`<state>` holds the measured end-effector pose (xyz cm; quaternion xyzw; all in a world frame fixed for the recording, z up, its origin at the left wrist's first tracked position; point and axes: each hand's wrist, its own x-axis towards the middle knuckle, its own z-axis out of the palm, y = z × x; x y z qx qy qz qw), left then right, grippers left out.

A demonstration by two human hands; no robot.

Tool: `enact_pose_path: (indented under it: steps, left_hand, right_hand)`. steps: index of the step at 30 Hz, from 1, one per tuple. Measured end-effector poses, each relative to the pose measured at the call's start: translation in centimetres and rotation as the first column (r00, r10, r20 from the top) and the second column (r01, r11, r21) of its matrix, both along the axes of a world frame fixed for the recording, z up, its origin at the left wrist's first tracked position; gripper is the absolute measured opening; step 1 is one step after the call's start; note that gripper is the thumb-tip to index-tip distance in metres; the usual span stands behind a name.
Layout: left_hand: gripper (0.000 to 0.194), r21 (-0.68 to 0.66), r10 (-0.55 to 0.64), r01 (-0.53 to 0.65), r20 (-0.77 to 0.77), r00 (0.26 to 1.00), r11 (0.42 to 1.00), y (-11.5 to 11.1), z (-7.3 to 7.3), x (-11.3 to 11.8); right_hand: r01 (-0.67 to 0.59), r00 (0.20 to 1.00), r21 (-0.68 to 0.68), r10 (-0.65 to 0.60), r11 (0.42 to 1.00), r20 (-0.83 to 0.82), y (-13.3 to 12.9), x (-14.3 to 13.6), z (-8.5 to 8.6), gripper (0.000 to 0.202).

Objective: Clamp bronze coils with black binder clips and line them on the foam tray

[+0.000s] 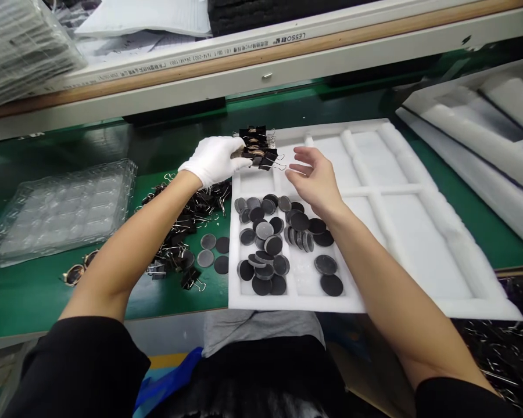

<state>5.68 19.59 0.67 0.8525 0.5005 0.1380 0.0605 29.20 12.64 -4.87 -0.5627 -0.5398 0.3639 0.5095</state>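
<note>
My left hand (213, 161), in a white glove, is closed around the left side of a cluster of black binder clips (264, 158). Gold-brown edges show between the clips; what they clamp is mostly hidden. To the right of the cluster is my bare right hand (316, 177), fingers apart and nothing visible in them, close to the wire handles. Below both hands, many round black and grey discs (264, 230) lie loose in the near left compartments of a white foam tray (418, 305). A heap of loose binder clips (194, 209) lies left of the tray, partly behind my left forearm.
Several discs (206, 258) lie on the green table (192, 307) beside the tray. Clear plastic blister trays (78, 203) are at the left, with gold-rimmed round pieces (74, 274) near my forearm. White foam trays (475, 145) stand at the right. A ledge (261, 78) runs along the back.
</note>
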Motion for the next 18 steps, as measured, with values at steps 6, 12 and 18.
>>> enact_pose_path:
  steps: [6,12,18]
  left_hand:
    - [0.04,0.114,0.105,-0.086,-0.175,0.979,0.99,0.3,-2.1,0.8]
    - [0.042,0.112,0.146,-0.126,-0.195,0.97,0.986,0.4,-2.5,2.1]
    - [0.038,0.106,0.118,-0.101,-0.162,0.98,0.989,-1.3,-1.1,1.8]
  right_hand:
    - [-0.119,0.97,-0.08,0.133,0.99,0.205,0.6,0.4,-1.4,0.045]
    - [-0.154,0.943,-0.108,0.178,0.982,0.28,0.3,-0.1,-1.1,0.05]
    - [-0.166,0.951,-0.12,0.191,0.979,0.243,0.2,0.4,-0.9,0.038]
